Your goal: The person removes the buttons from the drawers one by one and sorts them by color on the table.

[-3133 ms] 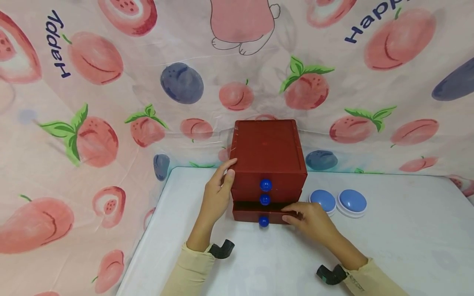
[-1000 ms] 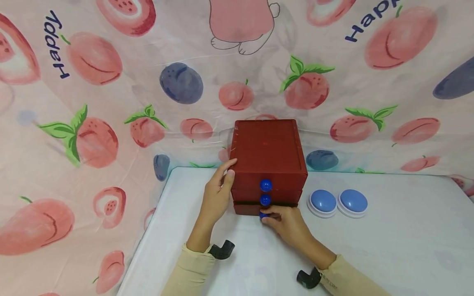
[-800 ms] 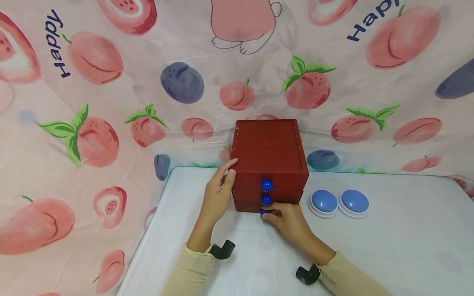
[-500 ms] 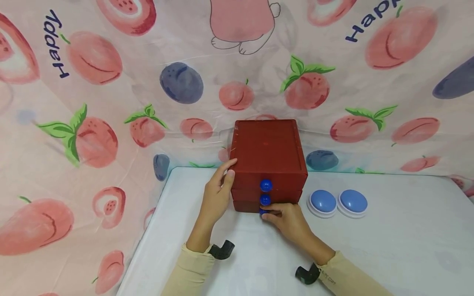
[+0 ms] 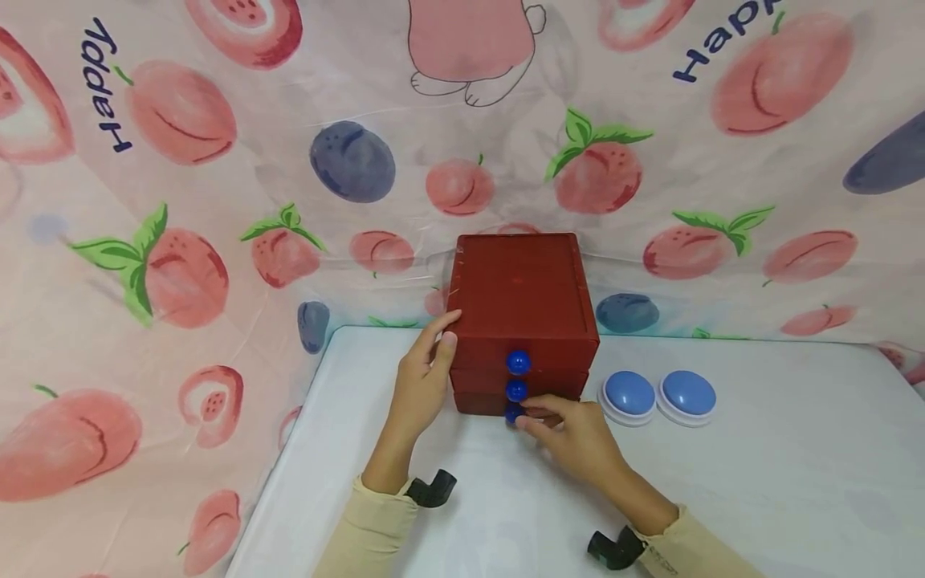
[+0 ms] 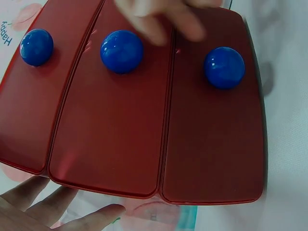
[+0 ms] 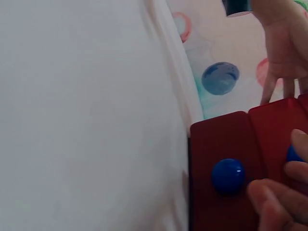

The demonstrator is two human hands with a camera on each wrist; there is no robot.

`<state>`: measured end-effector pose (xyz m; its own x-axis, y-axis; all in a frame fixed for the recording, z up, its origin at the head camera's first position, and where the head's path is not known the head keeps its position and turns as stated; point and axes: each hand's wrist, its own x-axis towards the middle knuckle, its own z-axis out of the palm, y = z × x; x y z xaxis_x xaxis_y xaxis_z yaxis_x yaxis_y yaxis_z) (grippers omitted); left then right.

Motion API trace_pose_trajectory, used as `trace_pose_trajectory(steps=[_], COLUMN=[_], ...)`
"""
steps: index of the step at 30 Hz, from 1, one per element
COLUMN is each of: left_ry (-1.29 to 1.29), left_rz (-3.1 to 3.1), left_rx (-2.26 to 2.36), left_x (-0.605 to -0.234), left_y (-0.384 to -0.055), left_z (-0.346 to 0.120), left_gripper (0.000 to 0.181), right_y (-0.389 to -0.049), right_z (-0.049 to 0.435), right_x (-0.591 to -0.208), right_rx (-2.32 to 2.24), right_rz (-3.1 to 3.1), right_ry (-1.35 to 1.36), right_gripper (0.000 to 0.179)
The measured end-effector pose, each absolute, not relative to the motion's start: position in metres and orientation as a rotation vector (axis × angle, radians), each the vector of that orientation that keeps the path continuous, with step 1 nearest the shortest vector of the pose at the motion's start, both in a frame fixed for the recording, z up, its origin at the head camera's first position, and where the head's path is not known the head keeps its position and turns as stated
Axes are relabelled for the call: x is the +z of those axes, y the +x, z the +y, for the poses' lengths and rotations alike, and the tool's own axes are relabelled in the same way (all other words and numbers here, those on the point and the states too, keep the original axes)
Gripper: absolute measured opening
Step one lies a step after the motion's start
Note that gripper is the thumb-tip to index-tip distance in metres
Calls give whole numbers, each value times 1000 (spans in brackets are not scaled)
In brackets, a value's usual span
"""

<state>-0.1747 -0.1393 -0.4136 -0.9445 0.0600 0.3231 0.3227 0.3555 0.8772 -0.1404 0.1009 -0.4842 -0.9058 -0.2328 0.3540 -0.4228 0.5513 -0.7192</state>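
A dark red drawer box (image 5: 516,285) with three drawers stands at the back of the white table. Each drawer has a round blue knob, and all three drawers are pushed in. My left hand (image 5: 422,385) rests with extended fingers against the box's left side. Just right of the bottom knob (image 6: 224,68) is my right hand (image 5: 578,437), its thumb and fingers spread apart and holding nothing. In the left wrist view its blurred fingers (image 6: 190,24) are clear of the knobs. The middle knob (image 6: 121,51) and top knob (image 6: 36,47) are untouched.
Two blue push buttons with white bases, a left one (image 5: 629,395) and a right one (image 5: 688,395), sit right of the box. A fruit-print cloth (image 5: 282,160) hangs behind the white table (image 5: 780,474). Black curved pieces (image 5: 432,488) are at both wrists.
The bottom drawer, pulled out earlier, has gone in flush. My right hand pinched its knob, then let go and drew back slightly right. My left hand has stayed on the box's side.
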Motion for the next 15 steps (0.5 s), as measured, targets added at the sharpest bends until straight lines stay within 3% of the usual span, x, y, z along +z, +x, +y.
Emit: trace_pose_trajectory(steps=[11,15], left_ry=[-350,-335], left_rz=[-2377,-2381], left_rx=[-1628,-1634], left_x=[-413,-414], left_y=[-176,-175], left_z=[-138,-139], left_gripper=[38,37], right_y=[-148,-152], right_z=[97,91], right_x=[-469,-468], right_rx=[1308,1357], right_rz=[-2460,-2517], right_ry=[703,674], right_gripper=[42,38])
